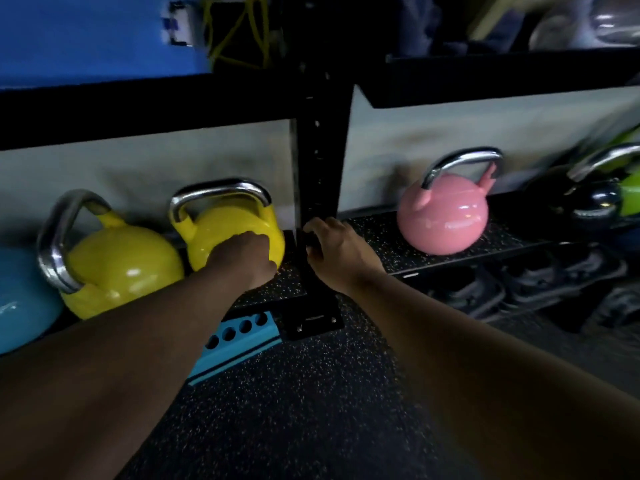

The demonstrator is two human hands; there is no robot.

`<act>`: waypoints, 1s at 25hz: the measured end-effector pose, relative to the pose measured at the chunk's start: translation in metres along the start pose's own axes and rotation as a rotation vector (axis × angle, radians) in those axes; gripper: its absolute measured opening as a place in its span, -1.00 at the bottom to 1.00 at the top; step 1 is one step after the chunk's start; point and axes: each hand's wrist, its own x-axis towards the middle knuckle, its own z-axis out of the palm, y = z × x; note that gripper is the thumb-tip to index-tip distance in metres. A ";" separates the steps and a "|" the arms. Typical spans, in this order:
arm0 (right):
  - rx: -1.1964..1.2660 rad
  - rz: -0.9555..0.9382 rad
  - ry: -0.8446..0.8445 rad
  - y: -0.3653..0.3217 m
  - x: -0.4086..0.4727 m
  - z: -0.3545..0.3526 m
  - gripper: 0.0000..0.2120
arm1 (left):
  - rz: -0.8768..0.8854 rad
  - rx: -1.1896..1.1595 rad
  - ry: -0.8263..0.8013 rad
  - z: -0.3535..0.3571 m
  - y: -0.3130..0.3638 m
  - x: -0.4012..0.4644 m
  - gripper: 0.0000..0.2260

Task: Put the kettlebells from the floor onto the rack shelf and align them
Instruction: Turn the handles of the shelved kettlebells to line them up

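Hands at the low rack shelf [446,242]

Left hand [247,259] cupped a glossy yellow steel-handled kettlebell [228,233]; right hand [334,249] gripped the black upright post [317,188].

Dim, motion-blurred wide-angle view bows at its edges as glare glints off yellow kettlebells [221,237] beside the left hand [247,259].

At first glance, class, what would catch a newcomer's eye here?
Two glossy yellow kettlebells sit left of the black rack post, the left hand pressed against the right yellow kettlebell beside the left yellow kettlebell. Right of the post, a pink kettlebell sits alone, with the right hand at the post's base.
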 end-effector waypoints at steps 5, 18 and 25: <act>-0.205 0.041 0.017 0.099 -0.071 -0.082 -0.76 | 0.222 0.107 0.114 -0.008 0.114 -0.023 -0.69; -0.402 0.475 0.144 0.363 -0.230 -0.258 -0.80 | 0.409 0.197 0.287 -0.025 0.401 0.007 -0.63; -0.473 0.518 0.098 0.474 -0.159 -0.294 -0.75 | 0.493 0.286 0.355 -0.016 0.518 0.104 -0.68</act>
